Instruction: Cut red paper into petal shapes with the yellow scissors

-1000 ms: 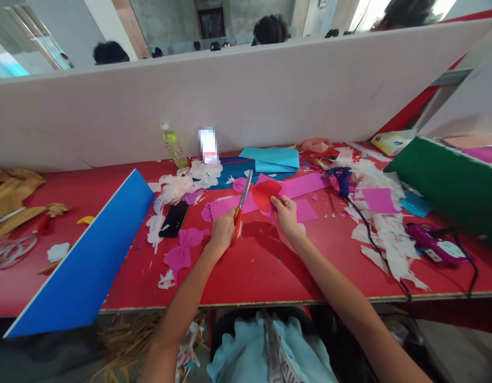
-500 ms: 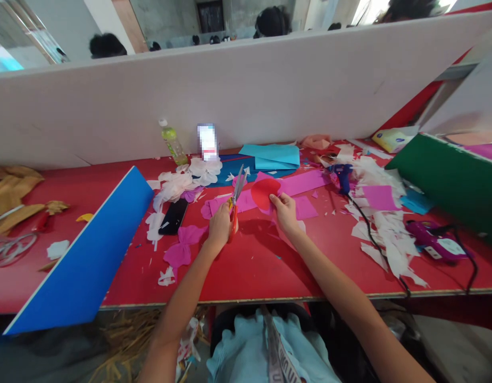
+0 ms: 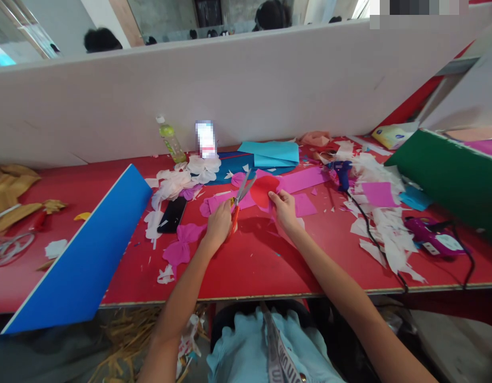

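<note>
My left hand is closed around the handles of a pair of scissors. Their blades stand a little apart and point up and away, just left of a rounded red paper piece. Between thumb and fingers, my right hand pinches the lower right edge of that red piece. Below both hands lie pink paper strips and a pink paper piece. A pink paper bow shape rests left of my left hand, near a black phone.
A blue board leans at the left and a green board at the right. White paper scraps, a glue gun with a cord and a purple device lie on the right. A bottle stands by the white partition.
The scissor blades have opened slightly and tilted a little to the right, toward the red paper. Both hands keep their holds, and the view has shifted slightly.
</note>
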`<state>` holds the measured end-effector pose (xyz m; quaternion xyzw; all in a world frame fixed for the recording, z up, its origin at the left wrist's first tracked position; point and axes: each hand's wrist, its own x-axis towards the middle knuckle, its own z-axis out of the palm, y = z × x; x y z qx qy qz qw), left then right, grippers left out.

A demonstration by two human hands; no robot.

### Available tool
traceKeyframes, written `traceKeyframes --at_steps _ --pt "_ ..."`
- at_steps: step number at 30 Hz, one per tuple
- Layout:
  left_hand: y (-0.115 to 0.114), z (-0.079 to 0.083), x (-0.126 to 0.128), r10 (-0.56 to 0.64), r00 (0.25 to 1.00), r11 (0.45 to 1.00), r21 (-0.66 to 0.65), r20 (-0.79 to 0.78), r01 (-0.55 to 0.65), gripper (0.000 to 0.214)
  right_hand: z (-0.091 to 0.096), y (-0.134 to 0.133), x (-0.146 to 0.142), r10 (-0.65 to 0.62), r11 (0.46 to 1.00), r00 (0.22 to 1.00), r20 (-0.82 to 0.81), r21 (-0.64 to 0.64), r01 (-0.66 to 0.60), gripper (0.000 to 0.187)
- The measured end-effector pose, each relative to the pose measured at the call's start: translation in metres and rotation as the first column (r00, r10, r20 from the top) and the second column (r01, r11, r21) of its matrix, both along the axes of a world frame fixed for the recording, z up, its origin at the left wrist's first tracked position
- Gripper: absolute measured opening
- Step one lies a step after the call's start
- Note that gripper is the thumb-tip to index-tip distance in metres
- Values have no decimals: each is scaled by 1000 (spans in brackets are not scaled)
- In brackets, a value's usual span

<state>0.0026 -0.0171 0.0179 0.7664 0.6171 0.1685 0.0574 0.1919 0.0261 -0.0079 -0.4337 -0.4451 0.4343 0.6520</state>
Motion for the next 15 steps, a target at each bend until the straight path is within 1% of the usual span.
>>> traceKeyframes --at_steps 5,11,15 --pt "-1 -3 0 -44 999 999 -12 -27 44 43 -1 -1 -1 59 998 998 31 -31 -58 26" --pt "1 -3 -2 -39 998 999 -23 -52 38 46 -3 -1 0 102 994 991 82 -43 -98 28" --pt "2 -3 -3 -31 998 999 -28 -58 29 43 -1 -2 1 134 990 987 86 -50 -130 27"
